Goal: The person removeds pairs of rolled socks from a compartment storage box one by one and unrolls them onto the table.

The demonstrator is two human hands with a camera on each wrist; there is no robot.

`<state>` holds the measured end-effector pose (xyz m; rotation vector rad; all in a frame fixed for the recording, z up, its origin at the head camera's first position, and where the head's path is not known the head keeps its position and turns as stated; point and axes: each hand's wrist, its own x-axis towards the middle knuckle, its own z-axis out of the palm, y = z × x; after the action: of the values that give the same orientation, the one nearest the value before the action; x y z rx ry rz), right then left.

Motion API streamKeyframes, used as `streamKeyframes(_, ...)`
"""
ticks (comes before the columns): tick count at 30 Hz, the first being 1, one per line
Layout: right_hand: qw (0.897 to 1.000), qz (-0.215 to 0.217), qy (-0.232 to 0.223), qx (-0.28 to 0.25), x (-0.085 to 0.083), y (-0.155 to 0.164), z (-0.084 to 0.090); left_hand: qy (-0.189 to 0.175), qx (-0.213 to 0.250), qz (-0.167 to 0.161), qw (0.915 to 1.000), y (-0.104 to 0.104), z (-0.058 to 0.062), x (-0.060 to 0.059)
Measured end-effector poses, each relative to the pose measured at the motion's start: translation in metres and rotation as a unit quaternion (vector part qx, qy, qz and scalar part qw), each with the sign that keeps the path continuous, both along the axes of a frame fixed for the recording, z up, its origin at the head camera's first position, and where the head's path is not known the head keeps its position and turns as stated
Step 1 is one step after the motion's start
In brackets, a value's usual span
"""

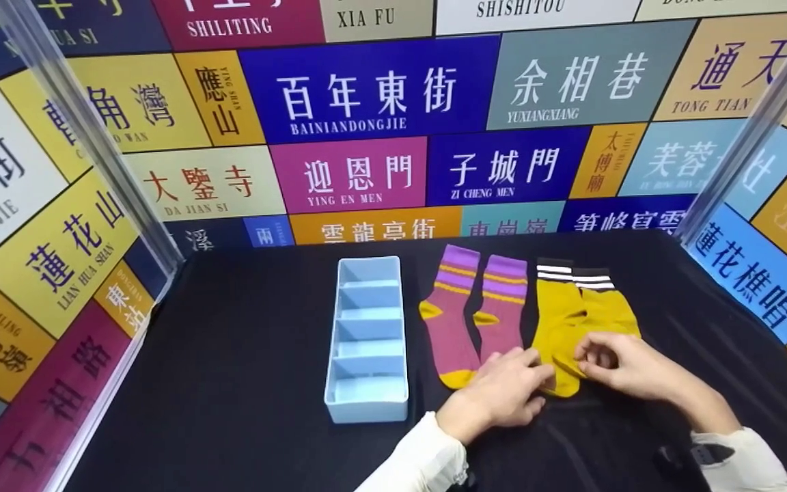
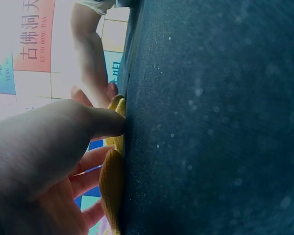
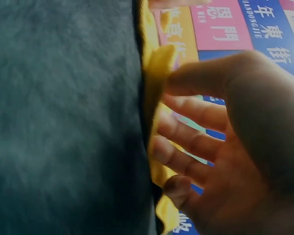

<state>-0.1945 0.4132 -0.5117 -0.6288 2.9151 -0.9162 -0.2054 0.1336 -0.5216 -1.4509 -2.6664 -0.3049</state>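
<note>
Two mustard-yellow socks with black-and-white cuffs lie side by side on the black tabletop. My left hand rests flat at the toe of the left yellow sock. Its thumb presses the cloth beside the yellow edge. My right hand lies over the toe of the right yellow sock, hiding it. In the right wrist view its thumb and curved fingertips touch the yellow fabric with a gap between them. Neither hand lifts a sock.
Two pink-purple socks with yellow toes lie left of the yellow pair. A light blue divided organiser stands further left. Walls covered in colourful signs enclose the table on three sides.
</note>
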Motion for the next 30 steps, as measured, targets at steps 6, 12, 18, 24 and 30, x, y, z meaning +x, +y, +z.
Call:
streamKeyframes(6, 0.998, 0.053, 0.042, 0.009, 0.009, 0.009, 0.001, -0.003, 0.005, -0.001, 1.0, -0.003, -0.001, 0.0)
streamKeyframes(12, 0.998, 0.023, 0.029, 0.06, 0.016, 0.017, 0.008, -0.007, 0.005, -0.004, 1.0, -0.002, -0.001, 0.0)
streamKeyframes(18, 0.983, -0.053, -0.04, 0.173, 0.021, 0.025, 0.019, -0.015, 0.002, -0.004, 0.9999, -0.002, -0.001, -0.003)
streamKeyframes(24, 0.973, -0.059, -0.091, 0.206, 0.028, 0.024, 0.021, -0.018, 0.004, -0.004, 0.9998, -0.002, -0.001, -0.003)
streamKeyframes(30, 0.98, 0.01, -0.1, 0.17, 0.032, 0.015, 0.03, -0.009, 0.002, -0.003, 1.0, -0.004, 0.0, -0.003)
